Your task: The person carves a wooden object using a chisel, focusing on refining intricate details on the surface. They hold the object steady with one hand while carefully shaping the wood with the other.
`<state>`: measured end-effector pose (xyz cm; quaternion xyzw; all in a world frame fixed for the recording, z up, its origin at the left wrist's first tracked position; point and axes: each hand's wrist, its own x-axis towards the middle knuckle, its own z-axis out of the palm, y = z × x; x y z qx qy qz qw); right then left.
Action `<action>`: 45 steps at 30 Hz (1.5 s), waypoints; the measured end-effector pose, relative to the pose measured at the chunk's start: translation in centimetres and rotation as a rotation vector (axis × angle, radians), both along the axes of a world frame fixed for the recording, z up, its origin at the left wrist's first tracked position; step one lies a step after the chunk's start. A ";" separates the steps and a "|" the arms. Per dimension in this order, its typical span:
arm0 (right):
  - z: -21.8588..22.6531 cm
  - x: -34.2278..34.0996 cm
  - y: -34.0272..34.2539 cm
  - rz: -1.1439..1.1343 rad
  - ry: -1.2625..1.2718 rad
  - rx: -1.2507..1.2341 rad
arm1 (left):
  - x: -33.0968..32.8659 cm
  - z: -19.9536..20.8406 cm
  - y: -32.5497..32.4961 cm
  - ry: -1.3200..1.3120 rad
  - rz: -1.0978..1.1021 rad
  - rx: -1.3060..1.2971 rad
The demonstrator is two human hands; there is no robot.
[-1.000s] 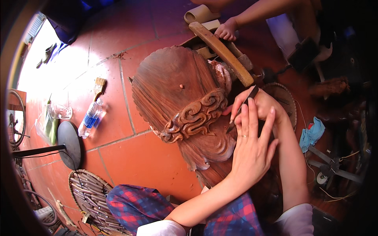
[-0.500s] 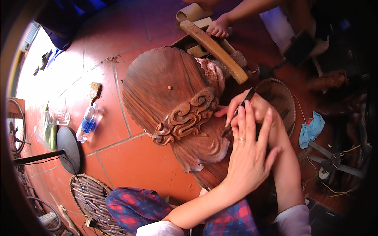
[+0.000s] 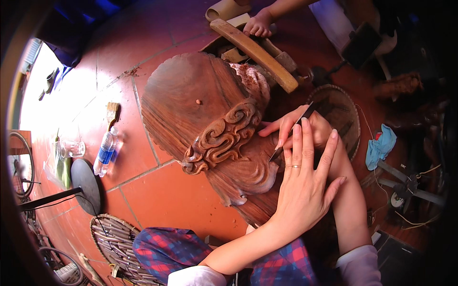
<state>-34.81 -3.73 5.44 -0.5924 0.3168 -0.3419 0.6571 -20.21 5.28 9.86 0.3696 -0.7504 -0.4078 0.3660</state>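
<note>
A dark brown wood carving [image 3: 186, 90], with a scalloped edge and a band of raised scrolls [image 3: 222, 133], lies before my knees. My right hand [image 3: 310, 121] is closed round a slim dark carving chisel [image 3: 303, 116], slanted with its narrow tip down on the wood beside the carved wavy lines. Over the chisel's lower part and my right wrist lies my left hand [image 3: 303, 186], back upward and fingers stretched out. A ring is on one of its fingers. Its fingertips reach the chisel, but their exact contact is hidden.
Another person's hand [image 3: 258, 26] rests by a wooden box with a curved handle [image 3: 253, 55]. A round basket [image 3: 353, 119] and blue cloth [image 3: 381, 148] are at right. At left are a brush [image 3: 112, 112], a water bottle [image 3: 106, 151], a round black base [image 3: 87, 187] and a stick-filled basket [image 3: 112, 238].
The whole view has shifted slightly. My left fingers have spread a little wider, and the chisel leans slightly more to the right, its tip still on the wood.
</note>
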 end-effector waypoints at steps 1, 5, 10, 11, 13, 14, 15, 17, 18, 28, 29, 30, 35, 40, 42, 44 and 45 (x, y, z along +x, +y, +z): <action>0.0 1.2 -0.3 0.031 0.094 0.056 | 0.6 -0.8 -0.2 -0.037 0.049 0.008; -0.5 3.4 -0.1 -0.092 -0.081 0.064 | 0.9 -1.5 -1.6 -0.078 0.105 0.012; 0.1 1.2 0.2 -0.091 0.046 0.083 | 0.1 -1.1 -1.1 0.004 0.051 0.013; 0.0 2.3 0.2 -0.189 0.026 0.125 | 0.3 -1.5 -2.0 -0.005 0.095 0.010; -0.6 3.4 0.1 -0.118 -0.045 0.112 | 1.1 -1.4 -2.0 -0.072 0.094 -0.002; -1.7 3.3 -0.1 -0.016 -0.023 0.029 | 1.9 -1.3 -1.1 -0.084 0.078 0.004; -0.9 2.1 0.0 -0.007 0.039 0.013 | 1.4 -0.7 -0.4 -0.037 0.027 0.009; 1.3 1.3 -0.1 -0.028 0.108 0.044 | 0.8 0.1 -0.2 -0.007 0.043 -0.008; 2.5 1.8 -0.1 -0.061 0.114 0.098 | 0.4 -0.2 -0.9 0.000 0.066 -0.004; 2.5 4.6 -0.4 -0.079 0.218 0.215 | 1.8 -1.6 -1.9 -0.026 0.141 0.019; 1.7 4.3 -0.2 -0.074 0.131 0.187 | 1.8 -1.4 -1.6 -0.019 0.112 0.032; 1.4 2.8 0.2 -0.049 0.105 0.091 | 1.2 -0.6 -0.9 0.023 0.058 0.039; 2.7 3.9 -0.3 -0.121 0.271 0.057 | 1.4 -1.2 -1.6 -0.002 0.123 0.020; -0.3 2.4 1.0 -0.059 0.058 0.016 | 1.8 -0.3 -0.1 -0.013 0.044 0.025; 1.2 3.6 0.5 -0.108 0.140 0.096 | 1.9 -1.2 -1.1 -0.008 0.095 0.023; 2.2 5.3 0.7 -0.255 0.033 0.288 | 2.4 -0.9 -1.7 -0.066 0.118 0.002; 1.1 3.7 1.2 -0.238 0.044 0.143 | 1.4 -0.6 -2.1 -0.036 0.099 -0.008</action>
